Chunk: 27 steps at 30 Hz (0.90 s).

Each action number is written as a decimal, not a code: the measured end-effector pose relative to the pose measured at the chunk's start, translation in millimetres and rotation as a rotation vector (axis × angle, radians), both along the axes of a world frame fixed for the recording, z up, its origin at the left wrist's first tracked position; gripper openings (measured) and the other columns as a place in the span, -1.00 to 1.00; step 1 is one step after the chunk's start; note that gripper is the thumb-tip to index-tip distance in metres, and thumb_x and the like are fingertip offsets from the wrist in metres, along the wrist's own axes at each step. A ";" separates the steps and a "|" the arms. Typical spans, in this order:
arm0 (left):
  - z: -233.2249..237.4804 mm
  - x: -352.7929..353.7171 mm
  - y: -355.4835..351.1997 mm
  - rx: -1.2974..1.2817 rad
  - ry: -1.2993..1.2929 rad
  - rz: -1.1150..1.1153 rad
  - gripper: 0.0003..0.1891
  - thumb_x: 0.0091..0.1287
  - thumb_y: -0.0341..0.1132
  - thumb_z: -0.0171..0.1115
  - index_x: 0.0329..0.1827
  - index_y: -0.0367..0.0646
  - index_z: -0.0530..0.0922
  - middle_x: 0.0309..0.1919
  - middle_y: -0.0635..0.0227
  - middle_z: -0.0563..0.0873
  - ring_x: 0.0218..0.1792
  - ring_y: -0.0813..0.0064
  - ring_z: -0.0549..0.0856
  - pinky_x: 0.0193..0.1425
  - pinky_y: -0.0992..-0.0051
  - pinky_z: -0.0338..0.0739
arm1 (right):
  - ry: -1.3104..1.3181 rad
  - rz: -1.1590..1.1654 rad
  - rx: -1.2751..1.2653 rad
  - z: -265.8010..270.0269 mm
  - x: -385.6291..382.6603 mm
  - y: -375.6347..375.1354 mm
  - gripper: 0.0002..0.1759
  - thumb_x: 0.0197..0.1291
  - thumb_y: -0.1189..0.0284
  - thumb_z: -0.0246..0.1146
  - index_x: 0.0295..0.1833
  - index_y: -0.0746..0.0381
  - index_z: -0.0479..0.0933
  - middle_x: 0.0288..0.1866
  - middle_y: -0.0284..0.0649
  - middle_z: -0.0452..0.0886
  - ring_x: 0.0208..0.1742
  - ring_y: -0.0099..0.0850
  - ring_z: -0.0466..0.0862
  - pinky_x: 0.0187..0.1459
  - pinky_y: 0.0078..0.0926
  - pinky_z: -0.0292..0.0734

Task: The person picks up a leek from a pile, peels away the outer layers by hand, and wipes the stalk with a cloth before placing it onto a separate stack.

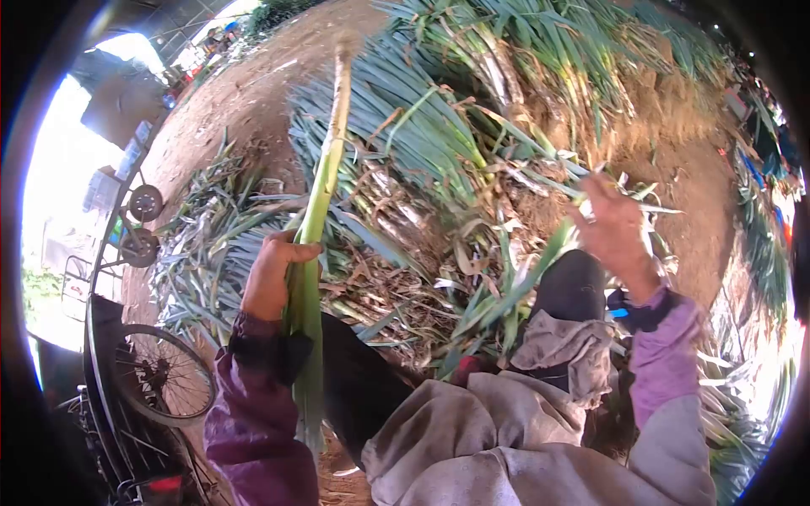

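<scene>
The left hand (270, 274) is clamped around a long leek (325, 177), thumb across the front, holding it nearly upright in front of the body. The stalk is smooth and cylindrical, pale at the blurred upper end and shading to bright green by the grip; below the fist, its flat darker leaves hang down past the purple sleeve (249, 422). The right hand (616, 228) is raised at the other side, fingers seemingly spread but blurred. A flat green leaf strip (531, 274) slants down from just beside it, and I cannot tell whether the hand grips the strip. Behind both hands lies a heaped pile of leeks (439, 143), bluish strap-like blades mixed with dry, straw-coloured husks. Loose trimmed leaves (202, 219) are scattered over the brown dirt ground (253, 93). Crumpled grey cloth (506, 422) covers the lap, and a spoked bicycle wheel (164, 375) stands at the lower left.
</scene>
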<state>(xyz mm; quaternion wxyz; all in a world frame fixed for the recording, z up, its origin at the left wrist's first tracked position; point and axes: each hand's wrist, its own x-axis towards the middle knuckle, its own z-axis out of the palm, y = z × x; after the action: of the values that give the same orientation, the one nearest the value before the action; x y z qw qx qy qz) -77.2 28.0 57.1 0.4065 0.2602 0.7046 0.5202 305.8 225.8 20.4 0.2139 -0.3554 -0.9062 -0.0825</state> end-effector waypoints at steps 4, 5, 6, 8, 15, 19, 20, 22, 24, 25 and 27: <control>12.4 45.0 4.4 -0.082 -0.059 -0.152 -0.64 0.06 -0.33 0.26 -0.12 -0.40 0.56 -0.47 0.30 0.59 -0.47 0.49 0.57 -0.36 0.51 0.45 | 0.281 0.375 0.103 27.1 -72.5 -41.0 -0.63 0.16 0.31 0.29 -0.09 0.39 0.44 -0.17 -0.05 0.49 -0.57 -0.43 0.56 -0.62 -0.48 0.49; 13.5 51.2 4.4 -0.102 -0.076 -0.200 -0.63 0.05 -0.33 0.26 -0.11 -0.41 0.56 -0.47 0.30 0.60 -0.46 0.49 0.57 -0.35 0.52 0.44 | 0.197 0.320 0.081 26.9 -82.9 -51.8 -0.53 0.03 0.34 0.38 0.03 0.30 0.45 -0.03 -0.10 0.48 -0.35 -0.34 0.64 -0.38 -0.42 0.57; 14.8 51.3 6.4 -0.152 -0.063 -0.341 -0.60 0.03 -0.32 0.28 -0.09 -0.42 0.56 -0.46 0.31 0.61 -0.44 0.52 0.57 -0.31 0.55 0.43 | 0.236 0.404 0.031 29.1 -92.2 -56.3 -0.53 -0.01 0.32 0.40 -0.02 0.32 0.47 0.00 -0.07 0.48 -0.43 -0.36 0.61 -0.45 -0.40 0.54; 22.6 76.9 3.0 -0.145 -0.026 -0.300 -0.61 0.06 -0.31 0.21 -0.08 -0.39 0.51 -0.45 0.26 0.60 -0.45 0.48 0.58 -0.32 0.53 0.46 | 0.337 0.557 0.164 28.6 -110.2 -56.4 -0.62 0.03 0.41 0.31 -0.10 0.44 0.48 -0.10 0.04 0.52 -0.48 -0.34 0.62 -0.54 -0.45 0.56; 25.0 94.1 -3.2 -0.249 0.077 -0.368 -0.51 0.04 -0.37 0.28 0.06 -0.35 0.46 -0.29 0.28 0.59 -0.34 0.46 0.61 -0.22 0.49 0.52 | 0.316 0.633 0.341 25.2 -109.1 -53.0 -0.69 0.02 0.50 0.23 -0.13 0.49 0.51 -0.14 0.13 0.57 -0.26 -0.11 0.68 -0.36 -0.39 0.66; 27.1 106.9 -3.6 -0.277 0.207 -0.419 -0.62 0.05 -0.40 0.36 -0.02 -0.25 0.61 -0.14 0.25 0.57 -0.09 0.36 0.58 0.01 0.48 0.47 | 0.284 0.655 0.271 17.3 -104.9 -52.5 -0.66 0.00 0.46 0.22 -0.12 0.48 0.51 -0.13 0.15 0.57 -0.24 -0.11 0.69 -0.36 -0.37 0.66; 23.0 108.5 -6.5 -0.244 0.352 -0.455 -0.67 0.06 -0.40 0.37 -0.06 -0.20 0.64 -0.10 0.23 0.57 -0.03 0.33 0.56 0.06 0.48 0.45 | 0.253 0.645 0.264 16.7 -102.2 -53.7 -0.65 0.00 0.45 0.22 -0.13 0.48 0.51 -0.14 0.14 0.57 -0.25 -0.11 0.68 -0.36 -0.36 0.66; 21.1 111.5 -6.8 -0.254 0.487 -0.508 -0.75 0.09 -0.39 0.37 -0.13 -0.12 0.70 -0.04 0.21 0.55 0.06 0.28 0.52 0.15 0.47 0.40 | 0.194 0.623 0.252 16.6 -94.9 -57.1 -0.65 -0.02 0.44 0.21 -0.14 0.48 0.50 -0.16 0.12 0.57 -0.27 -0.12 0.68 -0.38 -0.34 0.65; 24.2 114.1 0.2 -0.344 0.463 -0.545 -0.82 0.10 -0.39 0.37 -0.21 -0.04 0.74 0.01 0.19 0.53 0.13 0.24 0.48 0.21 0.47 0.35 | 0.204 0.614 0.246 10.2 -92.7 -55.2 -0.64 -0.04 0.44 0.22 -0.13 0.46 0.50 -0.18 0.09 0.57 -0.29 -0.14 0.67 -0.39 -0.34 0.63; 23.4 114.0 2.4 -0.353 0.433 -0.575 -0.79 0.10 -0.38 0.37 -0.17 -0.08 0.73 0.01 0.19 0.52 0.12 0.26 0.48 0.21 0.47 0.35 | 0.208 0.608 0.242 7.4 -91.0 -54.3 -0.64 -0.05 0.44 0.23 -0.13 0.46 0.50 -0.19 0.08 0.57 -0.30 -0.15 0.67 -0.40 -0.34 0.63; 22.1 114.6 4.8 -0.361 0.372 -0.600 -0.72 0.09 -0.36 0.38 -0.10 -0.16 0.69 0.01 0.19 0.51 0.10 0.30 0.49 0.20 0.48 0.35 | 0.237 0.609 0.151 6.1 -86.1 -51.4 -0.65 -0.06 0.43 0.24 -0.15 0.43 0.50 -0.20 0.06 0.56 -0.33 -0.17 0.66 -0.41 -0.35 0.62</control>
<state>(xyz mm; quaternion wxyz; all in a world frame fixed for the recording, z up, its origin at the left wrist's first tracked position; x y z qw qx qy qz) 37.4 32.8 79.3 0.4450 0.4685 0.7392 0.1901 219.7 174.4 26.5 0.3585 -0.0584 -0.9309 -0.0397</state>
